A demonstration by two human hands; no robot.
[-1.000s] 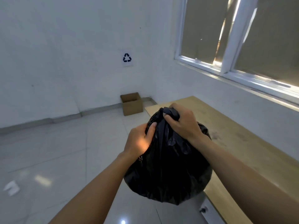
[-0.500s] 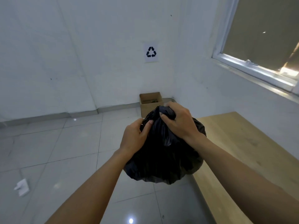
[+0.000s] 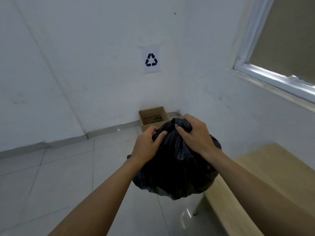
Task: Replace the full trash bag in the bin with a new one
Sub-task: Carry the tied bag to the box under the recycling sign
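Note:
A full black trash bag (image 3: 177,169) hangs in the air in front of me, bulging below its gathered neck. My left hand (image 3: 146,145) pinches the neck from the left side. My right hand (image 3: 194,133) is closed over the top of the neck from the right. Beyond the bag, an open cardboard box (image 3: 153,117) stands on the floor in the corner, partly hidden by the bag and my hands. No bin is in view.
A recycling sign (image 3: 151,60) is taped to the white wall above the box. A light wooden table (image 3: 265,178) runs along the right wall under a window (image 3: 281,48). Grey floor tiles (image 3: 64,176) spread to the left.
The view has swung left and closer to the corner; the box and sign are larger and nearer. Both hands keep their hold on the bag's neck, and the table has slid to the right.

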